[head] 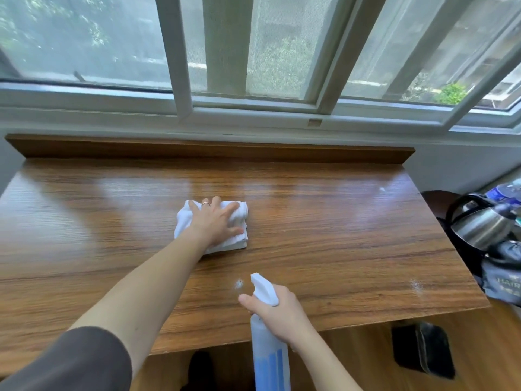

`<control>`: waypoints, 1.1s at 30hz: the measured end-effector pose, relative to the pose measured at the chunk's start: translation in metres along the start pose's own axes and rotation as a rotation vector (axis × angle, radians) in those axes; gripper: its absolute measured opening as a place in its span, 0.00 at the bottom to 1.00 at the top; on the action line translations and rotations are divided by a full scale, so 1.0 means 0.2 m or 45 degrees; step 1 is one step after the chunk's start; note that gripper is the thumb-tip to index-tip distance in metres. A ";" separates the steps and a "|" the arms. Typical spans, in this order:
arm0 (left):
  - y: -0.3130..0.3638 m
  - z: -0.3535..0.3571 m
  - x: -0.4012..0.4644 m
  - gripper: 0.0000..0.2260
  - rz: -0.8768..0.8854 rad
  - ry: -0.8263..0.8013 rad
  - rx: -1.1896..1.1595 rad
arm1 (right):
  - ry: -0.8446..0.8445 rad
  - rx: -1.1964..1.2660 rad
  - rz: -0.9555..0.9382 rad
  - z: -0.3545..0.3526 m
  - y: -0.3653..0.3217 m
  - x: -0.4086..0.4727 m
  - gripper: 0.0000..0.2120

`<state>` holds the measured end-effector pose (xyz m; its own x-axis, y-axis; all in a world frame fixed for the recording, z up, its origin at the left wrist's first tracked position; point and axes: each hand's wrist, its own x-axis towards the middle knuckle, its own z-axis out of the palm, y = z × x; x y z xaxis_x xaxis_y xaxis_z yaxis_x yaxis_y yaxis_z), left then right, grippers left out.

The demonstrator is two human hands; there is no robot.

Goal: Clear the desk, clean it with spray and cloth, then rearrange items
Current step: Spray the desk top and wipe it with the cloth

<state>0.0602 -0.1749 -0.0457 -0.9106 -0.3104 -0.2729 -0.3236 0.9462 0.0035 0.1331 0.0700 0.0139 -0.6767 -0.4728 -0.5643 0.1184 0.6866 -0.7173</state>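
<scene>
Cleaning step — left hand (215, 221) presses flat on white cloth (211, 228) at mid-desk (338, 221); right hand (277, 311) grips spray bottle (267, 354) at near edge. Next, likely: wipe spray spots (415, 286) by right edge.

Left arm extends forward and to the right across the view, forearm bare, dark sleeve (76, 359) covering the upper arm. Left hand (215, 221) lies palm down, fingers spread and nearly straight, pressing flat on the cloth (239, 238). A ring (205, 204) sits on one finger. Right arm enters from the lower right, forearm bare, wrist bent slightly. Right hand (277, 314) is curled round the neck of the spray bottle (269, 359), index finger extended forward under the nozzle head. Hands are well apart, left one farther forward.
</scene>
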 end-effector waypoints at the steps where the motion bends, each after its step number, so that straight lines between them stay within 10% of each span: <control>1: 0.00 0.00 0.00 0.30 -0.002 0.003 0.003 | -0.020 -0.021 -0.003 0.00 0.01 0.00 0.19; 33: 0.04 0.12 -0.16 0.27 0.210 0.206 0.024 | 0.022 -0.030 -0.105 -0.14 0.06 0.01 0.32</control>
<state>0.0932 -0.1558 -0.0605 -0.9806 -0.1607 -0.1126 -0.1636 0.9864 0.0167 0.1136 0.0934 0.0151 -0.6961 -0.5189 -0.4961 0.0448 0.6583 -0.7514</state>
